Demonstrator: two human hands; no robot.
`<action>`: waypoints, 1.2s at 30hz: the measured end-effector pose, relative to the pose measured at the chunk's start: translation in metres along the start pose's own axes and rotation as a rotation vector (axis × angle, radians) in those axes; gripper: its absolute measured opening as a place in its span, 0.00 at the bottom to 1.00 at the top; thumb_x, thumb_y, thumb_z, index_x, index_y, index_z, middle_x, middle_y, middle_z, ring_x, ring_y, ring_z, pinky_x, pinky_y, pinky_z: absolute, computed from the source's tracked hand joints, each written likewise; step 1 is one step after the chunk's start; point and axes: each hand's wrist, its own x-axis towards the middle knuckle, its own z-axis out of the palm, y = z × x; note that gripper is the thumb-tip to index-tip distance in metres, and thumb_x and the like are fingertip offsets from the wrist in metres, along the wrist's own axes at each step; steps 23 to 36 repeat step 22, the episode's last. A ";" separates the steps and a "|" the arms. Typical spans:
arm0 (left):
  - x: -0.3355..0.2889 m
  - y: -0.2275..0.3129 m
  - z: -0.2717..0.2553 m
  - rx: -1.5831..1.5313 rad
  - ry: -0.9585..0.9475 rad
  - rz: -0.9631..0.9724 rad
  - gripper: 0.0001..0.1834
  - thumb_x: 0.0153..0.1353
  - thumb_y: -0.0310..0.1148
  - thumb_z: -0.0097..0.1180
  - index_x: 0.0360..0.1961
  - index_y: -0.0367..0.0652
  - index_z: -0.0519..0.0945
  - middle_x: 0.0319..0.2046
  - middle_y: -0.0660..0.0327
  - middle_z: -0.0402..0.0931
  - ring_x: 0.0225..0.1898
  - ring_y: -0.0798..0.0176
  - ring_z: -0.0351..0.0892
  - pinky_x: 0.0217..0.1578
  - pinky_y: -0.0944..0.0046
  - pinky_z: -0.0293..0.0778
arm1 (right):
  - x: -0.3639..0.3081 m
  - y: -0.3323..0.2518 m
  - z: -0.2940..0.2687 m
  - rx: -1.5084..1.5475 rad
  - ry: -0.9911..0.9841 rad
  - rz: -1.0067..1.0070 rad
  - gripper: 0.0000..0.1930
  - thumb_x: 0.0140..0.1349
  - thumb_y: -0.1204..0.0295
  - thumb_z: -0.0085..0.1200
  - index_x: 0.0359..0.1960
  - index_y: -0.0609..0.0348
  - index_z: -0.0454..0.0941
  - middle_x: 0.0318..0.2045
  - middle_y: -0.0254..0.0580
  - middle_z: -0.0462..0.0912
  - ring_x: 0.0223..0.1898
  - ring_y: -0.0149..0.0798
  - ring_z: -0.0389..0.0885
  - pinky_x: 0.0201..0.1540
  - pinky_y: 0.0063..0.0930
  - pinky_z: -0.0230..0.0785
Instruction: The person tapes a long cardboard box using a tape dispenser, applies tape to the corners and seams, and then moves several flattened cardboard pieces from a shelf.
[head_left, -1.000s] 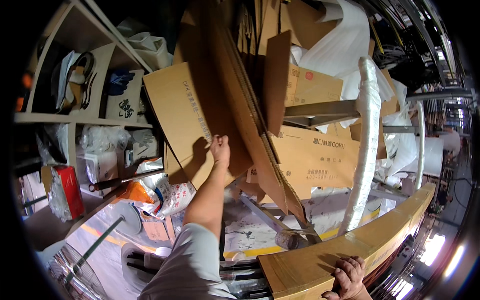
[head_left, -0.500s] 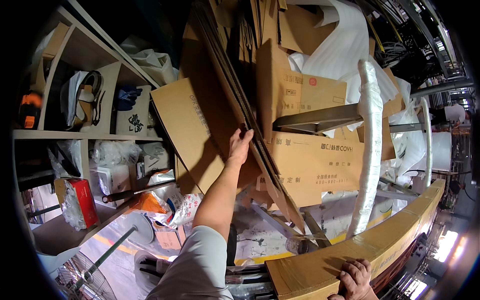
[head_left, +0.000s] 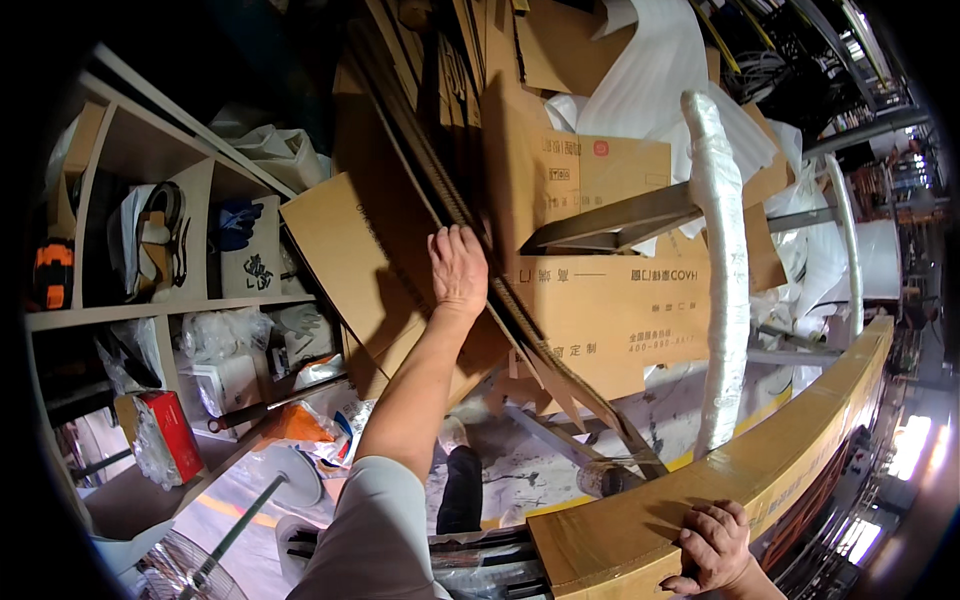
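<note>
My left hand [head_left: 460, 268] reaches forward, its fingers bent over the edge of a stack of flat cardboard sheets [head_left: 545, 358] that lean at a slant. Left of it, a broad flat cardboard piece [head_left: 340, 235] stands tilted against the shelving. At the lower right my right hand [head_left: 715, 545] lies with curled fingers on the near edge of a long cardboard-wrapped package [head_left: 620, 540]. Its thumb is at the package's side; the underside of the grip is hidden. A large printed carton [head_left: 610, 300] stands just beyond the sheets.
Shelving [head_left: 180, 312] on the left holds gloves, bags and a red box [head_left: 168, 435]. A post wrapped in white film [head_left: 722, 280] rises on the right, joined to a metal bar [head_left: 610, 220]. White foam sheeting [head_left: 640, 75] hangs behind. A fan [head_left: 180, 565] stands lower left.
My left hand has shifted slightly left and turned its back upward over the sheets' edge. My view has moved a little. A dark-clad leg now shows below the left arm. My right hand stays on the package.
</note>
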 end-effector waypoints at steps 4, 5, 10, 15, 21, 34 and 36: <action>0.003 -0.005 -0.026 0.156 -0.483 0.098 0.09 0.55 0.27 0.57 0.31 0.37 0.88 0.36 0.50 0.83 0.53 0.49 0.74 0.69 0.48 0.59 | 0.002 0.001 0.001 -0.039 -0.018 0.010 0.36 0.60 0.34 0.52 0.48 0.56 0.73 0.41 0.50 0.81 0.40 0.52 0.80 0.48 0.51 0.67; 0.003 -0.006 -0.020 0.164 -0.522 0.148 0.08 0.55 0.27 0.57 0.31 0.37 0.88 0.36 0.50 0.83 0.52 0.49 0.76 0.69 0.49 0.59 | 0.002 0.002 0.002 -0.042 -0.011 -0.003 0.34 0.60 0.34 0.54 0.47 0.56 0.74 0.42 0.48 0.81 0.41 0.51 0.81 0.48 0.50 0.68; 0.004 0.025 -0.019 -0.166 -0.640 0.069 0.28 0.62 0.41 0.61 0.55 0.28 0.78 0.44 0.41 0.82 0.50 0.40 0.81 0.56 0.48 0.76 | -0.001 0.003 0.003 -0.038 -0.025 0.008 0.34 0.59 0.35 0.54 0.47 0.55 0.74 0.42 0.48 0.81 0.41 0.51 0.81 0.48 0.50 0.69; 0.010 0.037 -0.024 -0.243 -0.772 -0.222 0.46 0.66 0.55 0.53 0.70 0.25 0.58 0.49 0.32 0.79 0.52 0.37 0.80 0.56 0.45 0.76 | -0.004 0.004 0.004 -0.019 -0.006 0.007 0.33 0.60 0.35 0.54 0.49 0.52 0.75 0.43 0.47 0.82 0.42 0.50 0.81 0.47 0.50 0.69; 0.004 0.023 -0.002 -0.330 -0.989 -0.580 0.44 0.68 0.60 0.46 0.68 0.27 0.65 0.63 0.38 0.73 0.65 0.36 0.71 0.63 0.40 0.68 | -0.015 0.007 0.005 0.013 -0.062 0.022 0.34 0.60 0.35 0.54 0.54 0.51 0.74 0.44 0.47 0.82 0.42 0.50 0.82 0.47 0.49 0.70; 0.002 0.028 0.003 -0.344 -0.977 -0.620 0.44 0.68 0.61 0.46 0.69 0.29 0.65 0.65 0.38 0.71 0.67 0.36 0.68 0.63 0.36 0.67 | -0.017 0.009 0.009 0.028 -0.031 0.024 0.35 0.60 0.34 0.54 0.55 0.50 0.74 0.44 0.46 0.83 0.43 0.50 0.82 0.49 0.50 0.69; 0.002 0.028 0.003 -0.344 -0.977 -0.620 0.44 0.68 0.61 0.46 0.69 0.29 0.65 0.65 0.38 0.71 0.67 0.36 0.68 0.63 0.36 0.67 | -0.017 0.009 0.009 0.028 -0.031 0.024 0.35 0.60 0.34 0.54 0.55 0.50 0.74 0.44 0.46 0.83 0.43 0.50 0.82 0.49 0.50 0.69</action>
